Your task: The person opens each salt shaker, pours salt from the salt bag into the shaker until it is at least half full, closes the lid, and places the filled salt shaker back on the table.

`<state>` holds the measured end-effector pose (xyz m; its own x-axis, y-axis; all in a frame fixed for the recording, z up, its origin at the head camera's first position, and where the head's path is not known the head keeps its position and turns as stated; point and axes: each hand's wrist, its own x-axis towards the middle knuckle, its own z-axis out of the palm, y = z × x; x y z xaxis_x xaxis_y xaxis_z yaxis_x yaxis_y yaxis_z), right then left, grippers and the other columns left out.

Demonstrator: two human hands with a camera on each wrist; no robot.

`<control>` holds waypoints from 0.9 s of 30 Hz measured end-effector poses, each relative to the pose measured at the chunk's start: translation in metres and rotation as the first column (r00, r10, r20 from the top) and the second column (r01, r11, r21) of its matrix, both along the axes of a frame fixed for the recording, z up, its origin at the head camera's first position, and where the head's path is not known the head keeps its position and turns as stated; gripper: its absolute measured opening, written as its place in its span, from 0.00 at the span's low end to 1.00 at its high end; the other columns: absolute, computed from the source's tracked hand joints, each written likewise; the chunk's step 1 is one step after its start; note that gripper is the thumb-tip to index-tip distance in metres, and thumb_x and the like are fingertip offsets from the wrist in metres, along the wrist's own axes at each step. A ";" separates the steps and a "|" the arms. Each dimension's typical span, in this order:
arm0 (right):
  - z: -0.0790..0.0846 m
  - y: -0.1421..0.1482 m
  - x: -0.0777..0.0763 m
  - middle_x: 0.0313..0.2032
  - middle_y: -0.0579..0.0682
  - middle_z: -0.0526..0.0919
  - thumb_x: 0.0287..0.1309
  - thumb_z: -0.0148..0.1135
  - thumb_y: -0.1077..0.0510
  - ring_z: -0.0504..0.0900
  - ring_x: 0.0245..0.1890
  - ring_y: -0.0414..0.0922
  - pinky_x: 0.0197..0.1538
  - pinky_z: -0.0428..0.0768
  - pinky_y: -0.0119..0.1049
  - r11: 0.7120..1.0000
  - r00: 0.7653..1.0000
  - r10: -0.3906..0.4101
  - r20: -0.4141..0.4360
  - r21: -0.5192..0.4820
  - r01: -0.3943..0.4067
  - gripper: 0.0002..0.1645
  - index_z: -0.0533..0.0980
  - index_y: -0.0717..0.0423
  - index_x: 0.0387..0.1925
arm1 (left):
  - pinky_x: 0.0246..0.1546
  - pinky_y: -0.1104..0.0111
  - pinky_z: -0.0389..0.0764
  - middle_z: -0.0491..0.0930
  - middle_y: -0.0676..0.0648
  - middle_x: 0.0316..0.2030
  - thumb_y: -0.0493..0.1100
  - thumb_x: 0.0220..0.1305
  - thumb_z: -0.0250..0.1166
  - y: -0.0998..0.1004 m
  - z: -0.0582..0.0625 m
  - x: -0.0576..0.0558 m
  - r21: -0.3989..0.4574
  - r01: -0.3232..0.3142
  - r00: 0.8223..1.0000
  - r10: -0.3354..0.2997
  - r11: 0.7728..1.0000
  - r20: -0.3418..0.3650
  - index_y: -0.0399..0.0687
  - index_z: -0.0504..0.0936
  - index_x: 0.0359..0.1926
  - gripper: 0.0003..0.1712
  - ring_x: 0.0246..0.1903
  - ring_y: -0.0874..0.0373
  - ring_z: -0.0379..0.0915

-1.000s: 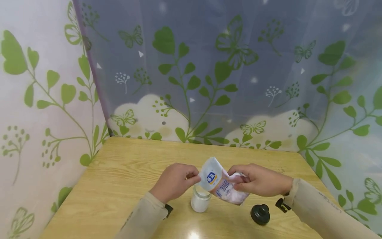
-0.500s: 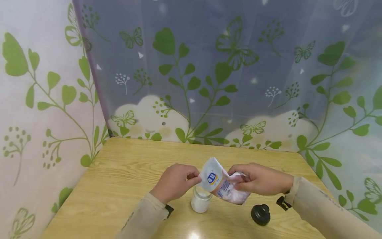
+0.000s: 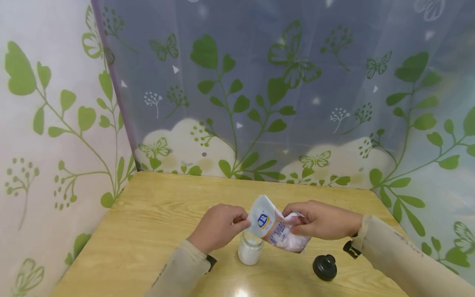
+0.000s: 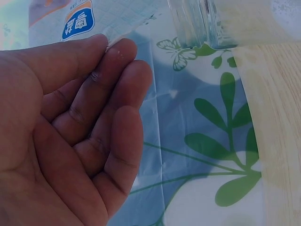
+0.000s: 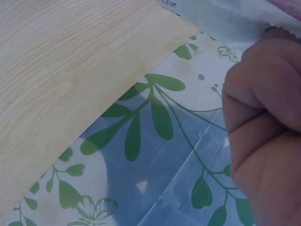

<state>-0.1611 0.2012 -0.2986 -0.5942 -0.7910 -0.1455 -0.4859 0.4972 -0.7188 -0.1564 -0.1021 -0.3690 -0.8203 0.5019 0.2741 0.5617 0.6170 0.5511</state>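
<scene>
A white and pink plastic bag of salt (image 3: 278, 231) is held tilted over a glass jar (image 3: 250, 252), its top end toward the jar's mouth. White grains fill much of the jar, which stands upright on the table. My left hand (image 3: 219, 226) pinches the corner of the bag's upper end between thumb and forefinger; in the left wrist view a few white grains cling to a fingertip (image 4: 123, 49). My right hand (image 3: 323, 218) grips the crumpled lower part of the bag, thumb in front. In the right wrist view only curled fingers (image 5: 268, 84) and the bag's edge show.
A black knobbed lid (image 3: 325, 267) lies on the wooden table (image 3: 156, 222), right of the jar and below my right wrist. Patterned sheets with green leaves (image 3: 237, 103) hang behind the table and along both sides.
My right hand and its end of the bag have risen very slightly. The left hand keeps its pinch, and the jar and lid stay where they were.
</scene>
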 end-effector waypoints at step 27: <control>0.007 -0.012 -0.003 0.41 0.42 0.85 0.74 0.61 0.55 0.79 0.31 0.37 0.36 0.81 0.35 0.996 0.998 -0.003 -0.058 0.087 0.008 0.13 0.76 0.45 0.56 | 0.28 0.70 0.74 0.77 0.65 0.23 0.49 0.72 0.68 -0.004 0.002 0.000 -0.001 -0.001 1.000 0.001 1.000 0.001 0.56 0.87 0.35 0.07 0.22 0.68 0.69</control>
<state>-0.1640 0.1896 -0.2916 -0.6079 -0.7735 -0.1792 -0.5223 0.5596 -0.6435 -0.1566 -0.1062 -0.3666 -0.8214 0.5010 0.2725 0.5601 0.6183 0.5514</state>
